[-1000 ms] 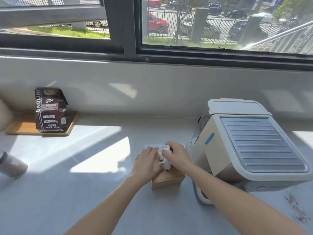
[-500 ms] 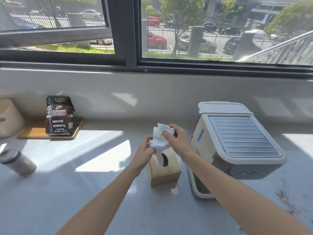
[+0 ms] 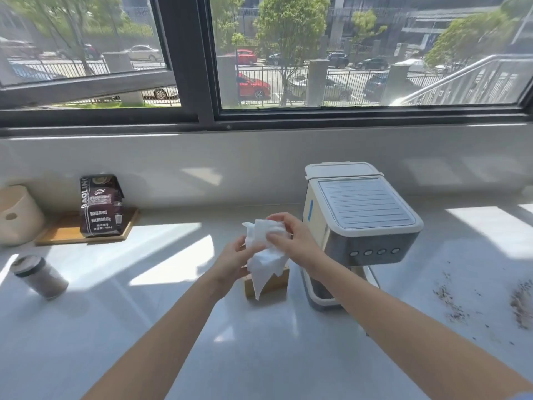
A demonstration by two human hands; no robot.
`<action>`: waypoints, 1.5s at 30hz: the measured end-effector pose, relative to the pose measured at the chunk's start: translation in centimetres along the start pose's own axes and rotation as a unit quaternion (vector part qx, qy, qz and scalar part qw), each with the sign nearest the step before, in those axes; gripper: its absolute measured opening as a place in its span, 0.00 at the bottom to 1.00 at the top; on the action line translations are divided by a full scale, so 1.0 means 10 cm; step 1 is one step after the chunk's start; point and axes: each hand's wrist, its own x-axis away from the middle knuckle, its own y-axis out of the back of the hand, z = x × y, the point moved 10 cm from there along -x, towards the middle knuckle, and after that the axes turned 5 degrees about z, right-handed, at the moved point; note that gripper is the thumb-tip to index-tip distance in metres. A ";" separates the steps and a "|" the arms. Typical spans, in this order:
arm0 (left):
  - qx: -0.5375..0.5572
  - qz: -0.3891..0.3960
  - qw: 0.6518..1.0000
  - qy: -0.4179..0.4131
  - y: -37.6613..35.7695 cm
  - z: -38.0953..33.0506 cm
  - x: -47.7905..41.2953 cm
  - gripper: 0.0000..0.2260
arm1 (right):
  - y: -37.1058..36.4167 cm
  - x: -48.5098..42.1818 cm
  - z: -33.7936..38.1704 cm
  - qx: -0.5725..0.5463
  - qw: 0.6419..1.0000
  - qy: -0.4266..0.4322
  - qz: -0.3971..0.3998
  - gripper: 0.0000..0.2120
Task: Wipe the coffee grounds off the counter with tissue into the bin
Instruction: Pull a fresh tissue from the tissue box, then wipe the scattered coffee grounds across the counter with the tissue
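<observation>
A white tissue [image 3: 264, 252] hangs crumpled in the air above a small wooden tissue box [image 3: 274, 282] at the middle of the counter. My right hand [image 3: 291, 241] pinches its upper part, and my left hand [image 3: 235, 259] grips it from the left side. Dark coffee grounds [image 3: 519, 301] lie scattered on the white counter [image 3: 259, 342] at the far right, with a thinner patch of grounds [image 3: 450, 301] closer in. No bin is in view.
A cream and steel coffee machine [image 3: 360, 223] stands just right of the hands. At the left are a coffee bag [image 3: 101, 206] on a wooden tray [image 3: 57, 232], a lying jar [image 3: 40, 277] and a beige container [image 3: 16, 215]. A window runs behind.
Both hands lifted the tissue up out of the wooden box; it now hangs free above it. The view tilted up and right, bringing more coffee grounds into sight.
</observation>
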 end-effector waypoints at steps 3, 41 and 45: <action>0.011 -0.014 0.999 -0.027 -0.08 0.00 0.08 0.19 | -0.04 0.15 -0.15 -0.013 0.997 -0.064 0.050 0.27; -0.039 -0.020 0.978 0.206 -4.07 1.45 0.08 0.02 | 3.03 2.91 -1.62 0.173 0.975 -0.143 0.007 0.11; 0.011 -0.026 0.982 0.189 -4.01 1.42 -0.18 0.08 | 2.88 2.79 -1.75 0.136 0.977 -0.164 -0.008 0.10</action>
